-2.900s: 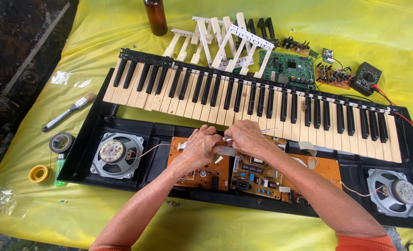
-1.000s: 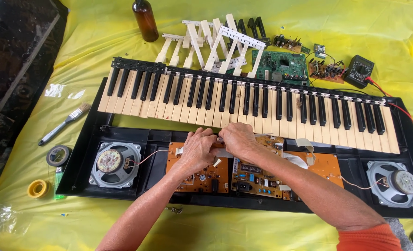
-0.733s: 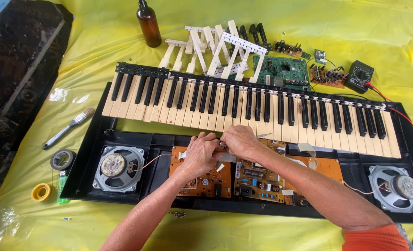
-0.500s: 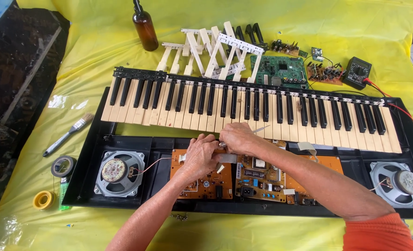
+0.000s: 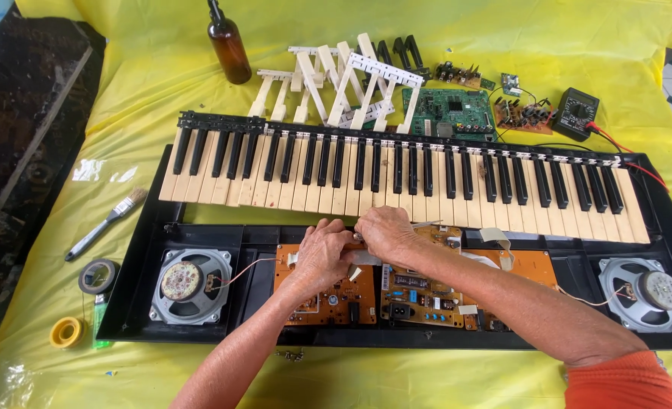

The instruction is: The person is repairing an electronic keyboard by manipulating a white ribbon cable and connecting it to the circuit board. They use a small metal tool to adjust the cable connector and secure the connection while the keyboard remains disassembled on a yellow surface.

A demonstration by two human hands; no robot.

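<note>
My left hand (image 5: 322, 254) comes up from the bottom edge, forearm angled right, fingers curled over the left orange board (image 5: 327, 291) inside the black case (image 5: 135, 284). My right hand (image 5: 385, 233) reaches in from the lower right across the right orange board (image 5: 434, 291), knuckles up, fingertips meeting the left hand's just below the front edge of the keys (image 5: 396, 178). Both hands are closed in a pinch on something small and pale between them; I cannot tell what it is.

The case holds both boards in its middle, a round speaker (image 5: 190, 282) in its left bay with thin wires running to the left board, and a second speaker (image 5: 645, 291) in its right bay. The key bed lies across the far half of the case.

Left of the case on the yellow sheet (image 5: 124, 91) lie a brush (image 5: 107, 223), a grey tape roll (image 5: 98, 276) and a yellow tape roll (image 5: 66, 332). Beyond the keys sit loose keys (image 5: 336, 87), a green board (image 5: 449, 115), a meter (image 5: 576, 113) and a brown bottle (image 5: 230, 49).

Against half a second ago, my hands sit at the same spot with the same pinch; only the view has shifted slightly.
</note>
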